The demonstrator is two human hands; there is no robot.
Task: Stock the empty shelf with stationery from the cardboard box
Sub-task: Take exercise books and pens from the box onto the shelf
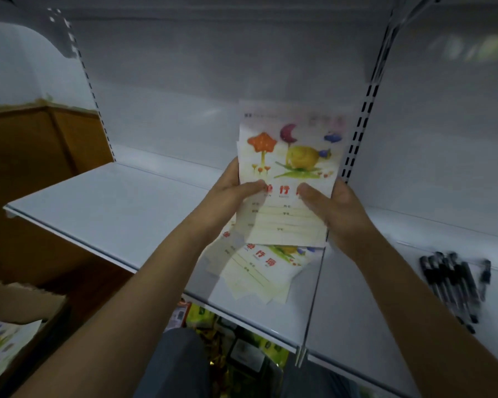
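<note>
We hold a small stack of notebooks (292, 173) upright over the white shelf (112, 208), our left hand (233, 188) gripping its left edge with the thumb laid across the cover, our right hand (332, 208) gripping the right edge the same way. The covers show a star-shaped flower, a moon and red characters. Beneath our hands, more notebooks (256, 271) lie fanned loosely on the shelf near its front edge. Off to the right, a cluster of black pens (452, 282) rests on the neighbouring shelf section. At lower left the cardboard box (23, 303) stands open, with further notebooks visible inside.
</note>
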